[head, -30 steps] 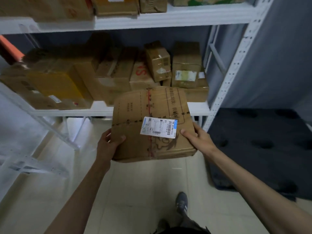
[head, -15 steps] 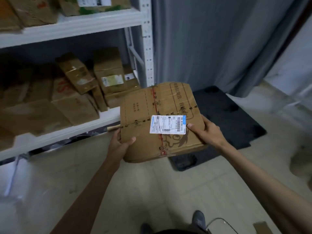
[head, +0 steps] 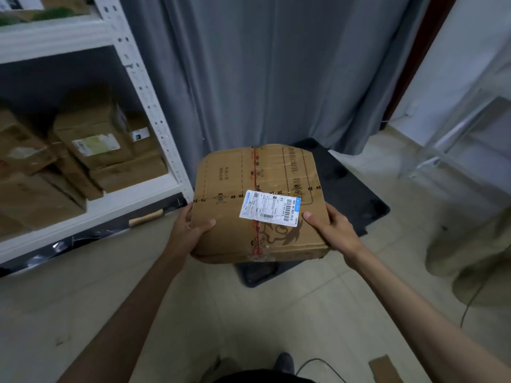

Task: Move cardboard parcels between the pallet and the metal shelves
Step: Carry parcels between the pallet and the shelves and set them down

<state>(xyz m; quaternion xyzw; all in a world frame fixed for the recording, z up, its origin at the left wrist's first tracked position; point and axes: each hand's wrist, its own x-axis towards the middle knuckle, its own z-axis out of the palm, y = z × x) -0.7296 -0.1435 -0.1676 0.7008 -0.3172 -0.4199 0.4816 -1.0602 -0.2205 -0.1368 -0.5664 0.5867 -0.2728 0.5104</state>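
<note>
I carry a flat brown cardboard parcel with red tape and a white shipping label, held level in front of me. My left hand grips its left edge with the thumb on top. My right hand grips its right edge the same way. The parcel hangs over the near corner of the black pallet on the floor. The white metal shelves stand to the left, with several cardboard parcels on the lower shelf.
A grey curtain hangs behind the pallet. A beige bag-like bundle and a cable lie on the floor at the right. A white frame stands at far right. A cardboard scrap lies by my feet.
I have turned right, away from the shelves. The parcel stays gripped in both hands and is now over the black pallet instead of in front of the lower shelf.
</note>
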